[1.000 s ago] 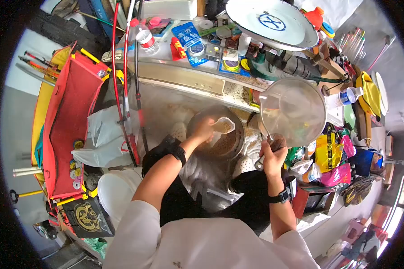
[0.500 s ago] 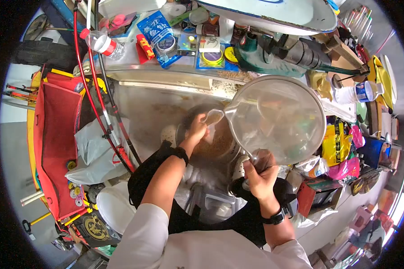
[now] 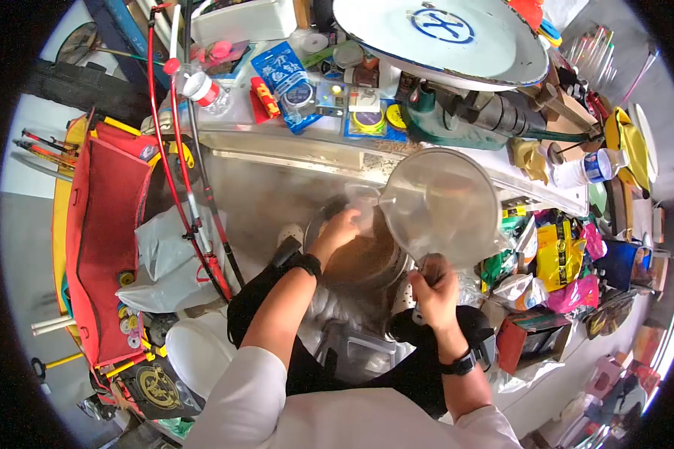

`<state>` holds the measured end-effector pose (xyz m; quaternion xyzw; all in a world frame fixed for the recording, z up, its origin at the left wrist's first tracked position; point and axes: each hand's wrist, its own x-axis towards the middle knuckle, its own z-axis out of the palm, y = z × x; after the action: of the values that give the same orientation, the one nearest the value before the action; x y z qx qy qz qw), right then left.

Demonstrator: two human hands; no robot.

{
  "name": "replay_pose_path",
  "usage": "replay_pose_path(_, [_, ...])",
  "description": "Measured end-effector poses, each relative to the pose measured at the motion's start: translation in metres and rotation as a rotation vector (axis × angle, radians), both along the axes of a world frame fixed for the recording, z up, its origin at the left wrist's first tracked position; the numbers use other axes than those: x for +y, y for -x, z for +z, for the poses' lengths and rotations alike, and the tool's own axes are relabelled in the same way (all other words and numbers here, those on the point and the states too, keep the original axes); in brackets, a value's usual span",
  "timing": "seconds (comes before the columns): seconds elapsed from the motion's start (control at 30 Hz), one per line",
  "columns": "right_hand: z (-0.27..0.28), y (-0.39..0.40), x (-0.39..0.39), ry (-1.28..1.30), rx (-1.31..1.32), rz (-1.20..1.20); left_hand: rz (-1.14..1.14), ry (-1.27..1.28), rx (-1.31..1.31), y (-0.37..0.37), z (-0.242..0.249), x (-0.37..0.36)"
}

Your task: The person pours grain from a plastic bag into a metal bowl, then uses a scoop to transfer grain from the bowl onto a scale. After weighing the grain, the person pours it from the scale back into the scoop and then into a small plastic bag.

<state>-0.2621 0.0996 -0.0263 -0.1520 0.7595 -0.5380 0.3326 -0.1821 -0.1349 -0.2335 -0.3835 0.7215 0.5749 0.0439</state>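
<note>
My left hand (image 3: 340, 230) is closed around a small clear scoop (image 3: 364, 200), which is blurred by motion. Beneath it, a round tub (image 3: 401, 271) on the floor holds brown granular stuff (image 3: 361, 258). A large translucent plastic jug (image 3: 443, 208) hangs tilted from my right hand (image 3: 436, 290), whose fingers wrap its handle. The jug's spout side faces the scoop, and its wide mouth is turned up toward me. Part of the tub is hidden behind my left hand and the scoop.
A bench with a blue packet (image 3: 283, 78), a plastic bottle (image 3: 204, 91) and a white enamel basin (image 3: 397, 30) runs across the front. Fishing rods (image 3: 178, 142) lean at left beside a red bag (image 3: 108, 232). Colourful packets (image 3: 558, 254) lie at right. A grey box (image 3: 356, 355) sits between my legs.
The scoop and my left hand have shifted right relative to the tub, close to the jug's spout. The jug has turned and looks narrower. The whole view has tilted slightly upward.
</note>
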Motion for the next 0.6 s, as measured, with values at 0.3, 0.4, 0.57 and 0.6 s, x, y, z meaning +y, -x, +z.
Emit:
replay_pose_path(0.3, [-0.070, -0.013, 0.014, -0.348, -0.237, 0.247, -0.651, 0.411, -0.189, -0.080, 0.120, 0.026])
replay_pose_path(0.4, [-0.170, -0.034, 0.016, -0.164, -0.390, 0.207, -0.600, 0.353, -0.147, -0.090, 0.168, 0.045])
replay_pose_path(0.57, [-0.224, -0.057, -0.016, -0.033, 0.244, 0.687, -0.696, 0.357, -0.233, -0.094, 0.163, 0.055])
replay_pose_path(0.6, [-0.179, -0.058, -0.023, -0.060, -0.053, 0.545, -0.678, 0.389, -0.217, -0.092, 0.164, 0.056])
